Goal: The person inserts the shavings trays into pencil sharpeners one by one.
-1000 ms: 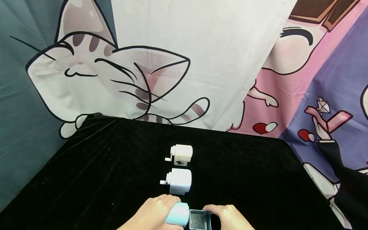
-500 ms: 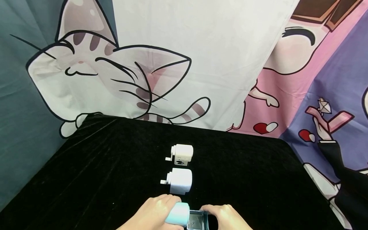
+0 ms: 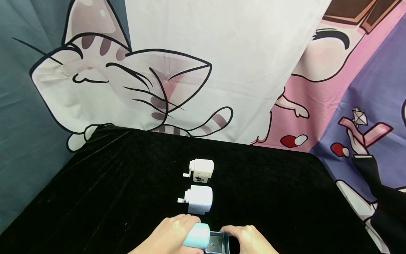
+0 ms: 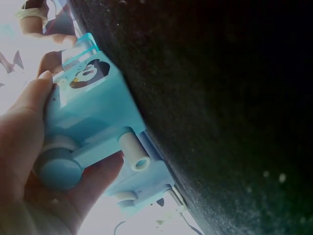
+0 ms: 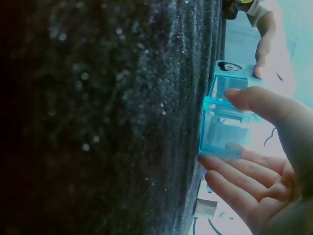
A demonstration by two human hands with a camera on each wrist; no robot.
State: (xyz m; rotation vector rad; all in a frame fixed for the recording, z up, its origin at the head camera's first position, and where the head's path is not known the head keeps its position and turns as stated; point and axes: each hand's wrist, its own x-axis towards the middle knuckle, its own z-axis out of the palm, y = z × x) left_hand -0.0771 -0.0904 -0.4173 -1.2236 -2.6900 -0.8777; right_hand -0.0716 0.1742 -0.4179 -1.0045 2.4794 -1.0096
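Observation:
In the head view my left hand (image 3: 171, 234) grips a light blue hand-crank pencil sharpener (image 3: 197, 237) low on the black cloth. Its crank handle (image 4: 134, 152) and a penguin-like picture (image 4: 90, 73) show in the left wrist view. At the sharpener's right end sticks out a clear blue shavings drawer (image 3: 217, 243), with nothing visible inside. My right hand (image 3: 252, 240) pinches this drawer; in the right wrist view the thumb (image 5: 259, 103) lies on one side and the fingers (image 5: 244, 171) on the other. How deep the drawer sits in the sharpener is hidden.
Two more crank sharpeners stand in a line beyond my hands: a white one (image 3: 200, 199) and, behind it, a cream one (image 3: 203, 169) with a dark picture. Black velvety cloth (image 3: 111, 197) covers the table. A printed cartoon curtain (image 3: 241, 63) hangs behind it.
My right hand has shifted slightly left with the drawer, so less of it shows beside the sharpener. My left hand and the sharpener have stayed nearly still.

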